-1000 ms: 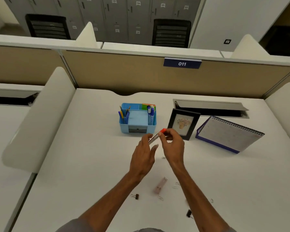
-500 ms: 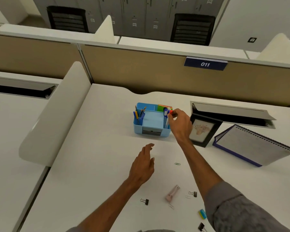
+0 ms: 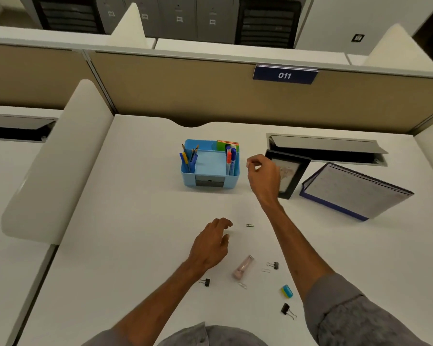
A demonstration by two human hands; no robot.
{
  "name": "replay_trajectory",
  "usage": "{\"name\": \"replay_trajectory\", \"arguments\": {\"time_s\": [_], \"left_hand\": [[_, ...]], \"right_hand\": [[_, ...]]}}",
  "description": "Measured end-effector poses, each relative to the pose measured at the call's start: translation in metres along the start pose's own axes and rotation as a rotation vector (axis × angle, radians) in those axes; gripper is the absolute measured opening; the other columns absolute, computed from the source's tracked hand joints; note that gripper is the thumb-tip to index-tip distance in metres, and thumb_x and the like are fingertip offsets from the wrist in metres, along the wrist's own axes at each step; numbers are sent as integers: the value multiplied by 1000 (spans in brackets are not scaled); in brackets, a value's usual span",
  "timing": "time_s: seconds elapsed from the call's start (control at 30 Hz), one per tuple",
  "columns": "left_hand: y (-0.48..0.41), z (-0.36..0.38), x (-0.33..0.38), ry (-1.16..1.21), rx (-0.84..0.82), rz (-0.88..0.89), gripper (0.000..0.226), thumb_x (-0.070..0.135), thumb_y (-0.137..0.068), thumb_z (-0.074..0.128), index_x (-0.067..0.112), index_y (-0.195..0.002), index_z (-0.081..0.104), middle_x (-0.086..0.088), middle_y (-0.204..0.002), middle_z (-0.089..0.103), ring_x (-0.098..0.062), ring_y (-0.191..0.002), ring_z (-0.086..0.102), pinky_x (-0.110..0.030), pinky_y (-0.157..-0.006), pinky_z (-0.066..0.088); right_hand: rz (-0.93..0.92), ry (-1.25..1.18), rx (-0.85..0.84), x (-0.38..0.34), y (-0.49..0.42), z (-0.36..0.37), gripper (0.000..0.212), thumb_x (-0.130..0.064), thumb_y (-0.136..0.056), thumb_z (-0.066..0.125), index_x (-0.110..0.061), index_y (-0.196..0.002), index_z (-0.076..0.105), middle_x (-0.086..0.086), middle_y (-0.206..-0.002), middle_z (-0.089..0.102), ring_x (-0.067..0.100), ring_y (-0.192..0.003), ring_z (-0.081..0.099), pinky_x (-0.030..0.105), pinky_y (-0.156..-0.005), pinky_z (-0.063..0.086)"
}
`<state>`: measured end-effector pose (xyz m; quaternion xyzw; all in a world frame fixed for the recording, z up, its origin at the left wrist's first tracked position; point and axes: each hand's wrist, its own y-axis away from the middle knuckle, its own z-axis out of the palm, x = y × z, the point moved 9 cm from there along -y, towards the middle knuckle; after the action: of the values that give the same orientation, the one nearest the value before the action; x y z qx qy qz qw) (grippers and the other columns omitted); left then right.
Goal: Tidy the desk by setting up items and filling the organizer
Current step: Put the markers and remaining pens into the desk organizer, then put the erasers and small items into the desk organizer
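Nearest the front edge of the desk (image 3: 135,221) lie the leftovers, not yet put away: black binder clips (image 3: 286,309), a blue-and-yellow eraser (image 3: 286,291), a pink stapler (image 3: 243,267) (or so it looks) and a loose paper clip (image 3: 250,225). Just beyond, the left hand (image 3: 210,243) hovers relaxed and empty, while the right hand (image 3: 263,176) hangs beside the blue organizer (image 3: 210,182), fingers curled around nothing visible. Farther back, pens and markers fill the organizer's side slots, and the picture frame (image 3: 289,176) and notebook (image 3: 355,191) stand propped, so I judge the tidying past halfway.
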<state>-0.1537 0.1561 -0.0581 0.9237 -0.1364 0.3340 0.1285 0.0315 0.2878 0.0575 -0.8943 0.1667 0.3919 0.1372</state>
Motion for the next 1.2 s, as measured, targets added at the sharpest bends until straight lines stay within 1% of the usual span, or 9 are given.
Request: {"name": "replay_trajectory", "arguments": {"time_s": [0.2, 0.3, 0.43, 0.6, 0.7, 0.77, 0.93, 1.03, 1.2], "left_hand": [[17, 41, 24, -128, -131, -19, 37, 53, -95, 55, 32, -126, 54, 11, -121, 64, -13, -111, 60, -31, -85, 53], [25, 59, 35, -243, -167, -17, 51, 64, -91, 53, 29, -127, 51, 6, -123, 61, -19, -113, 58, -35, -87, 51], [32, 71, 42, -323, -185, -56, 57, 61, -88, 63, 23, -128, 50, 1, -125, 60, -23, -112, 58, -38, -89, 53], [37, 75, 51, -324, -139, -96, 36, 40, -96, 61, 20, -124, 52, -1, -123, 63, -22, -108, 61, -38, -87, 56], [37, 68, 52, -234, -93, -147, 30, 36, -98, 61, 19, -122, 54, -2, -120, 65, -22, -104, 64, -33, -82, 55], [35, 60, 50, -125, -56, -205, 29, 38, -99, 62, 19, -121, 56, 0, -118, 66, -21, -100, 67, -28, -78, 52], [30, 37, 34, 435, 22, -392, 36, 47, -101, 63, 16, -120, 65, 0, -111, 74, -20, -96, 72, -37, -89, 62], [30, 23, 22, 702, 76, -460, 40, 44, -99, 67, 12, -123, 69, -8, -107, 76, -24, -94, 76, -44, -87, 65], [24, -3, 11, 751, 150, -447, 39, 42, -98, 70, 15, -125, 68, -6, -117, 72, -26, -105, 72, -39, -85, 66]], "right_hand": [[222, -48, -26, 90, 79, -33, 13, -19, -97, 70, -19, -110, 73, -2, -109, 75, 11, -99, 67, 26, -88, 55], [330, -97, -61, 129, 121, -43, 11, -16, -98, 66, -24, -103, 73, -8, -102, 75, 13, -94, 71, 39, -87, 63], [374, -95, -79, 156, 164, -57, 19, -20, -98, 63, -36, -92, 70, -19, -89, 74, 9, -80, 72, 43, -77, 64], [323, -66, -137, 166, 189, -67, 20, -20, -94, 64, -38, -90, 70, -22, -87, 74, 1, -77, 70, 35, -70, 62], [239, -2, -239, 160, 200, -63, 17, -26, -94, 67, -42, -100, 67, -27, -94, 70, -3, -75, 67, 23, -66, 53], [128, 50, -357, 149, 205, -53, 29, -33, -92, 69, -44, -117, 61, -29, -106, 66, -4, -83, 65, 21, -68, 51], [-105, 88, -594, 112, 209, -17, 74, -49, -89, 72, -39, -153, 37, -20, -153, 44, 4, -131, 50, 33, -109, 45], [-121, 112, -613, 94, 199, -3, 81, -58, -90, 69, -39, -158, 29, -15, -163, 35, 11, -147, 38, 43, -121, 34], [-265, 205, -600, 54, 174, 13, 81, -65, -90, 65, -37, -158, 31, -11, -162, 38, 14, -147, 39, 41, -120, 34]]}}
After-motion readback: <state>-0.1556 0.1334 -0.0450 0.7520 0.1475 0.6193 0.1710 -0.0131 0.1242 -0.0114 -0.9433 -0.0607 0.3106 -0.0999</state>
